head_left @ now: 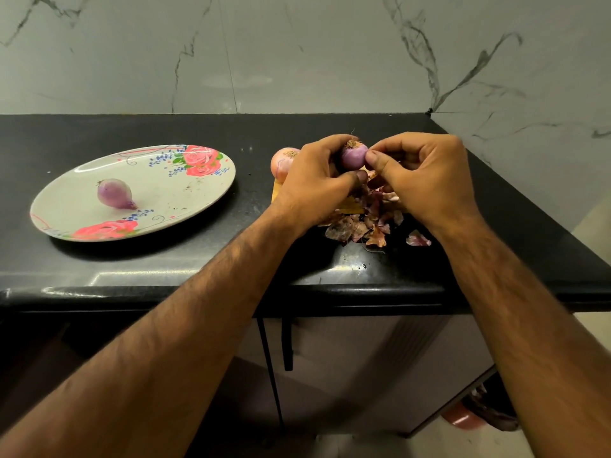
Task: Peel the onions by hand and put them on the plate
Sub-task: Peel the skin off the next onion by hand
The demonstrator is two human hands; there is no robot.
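A small purple onion (353, 156) is held above the counter between both hands, root end up. My left hand (317, 180) grips it from the left with fingers curled over its top and thumb below. My right hand (426, 175) pinches at its right side with thumb and fingertips. Another onion with pale orange skin (281, 163) lies on the counter just left of my left hand, partly hidden by it. One peeled purple onion (115, 194) lies on the white floral plate (185, 193) at the left.
A heap of dry onion skins (367, 226) lies under my hands on the black counter (231, 259), with a yellow sheet (276, 193) beneath. Marble walls close the back and right. The counter's front edge runs below; a cabinet handle (287, 345) hangs under it.
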